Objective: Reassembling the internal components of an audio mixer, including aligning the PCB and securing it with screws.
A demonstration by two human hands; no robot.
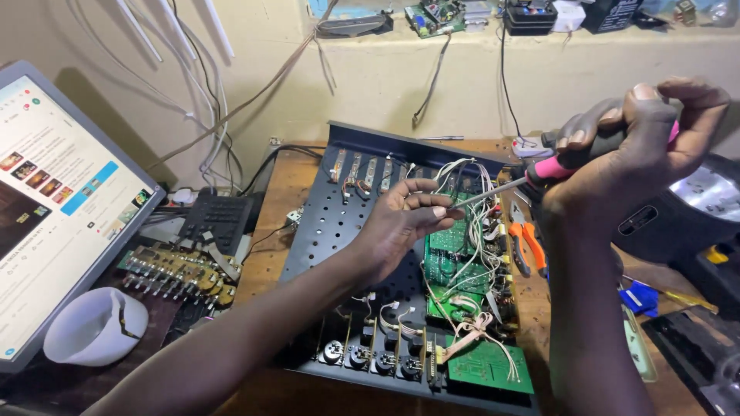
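Cluttered wooden workbench (289, 181) is carrying an opened black chassis (324, 223), above which the right hand (624, 158) is clamping a pink-handled screwdriver (539, 173) while the left hand (397, 227) is pinching its shaft, best kept steady and clear of the white wires (470, 231).

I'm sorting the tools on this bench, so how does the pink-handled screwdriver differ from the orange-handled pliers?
The screwdriver is gripped in the right hand, raised above the open chassis; the pliers lie flat on the wooden bench, untouched. The screwdriver has one pink and black handle with a thin shaft, its tip pinched by the left hand; the pliers have two orange handles. Both are hand tools.
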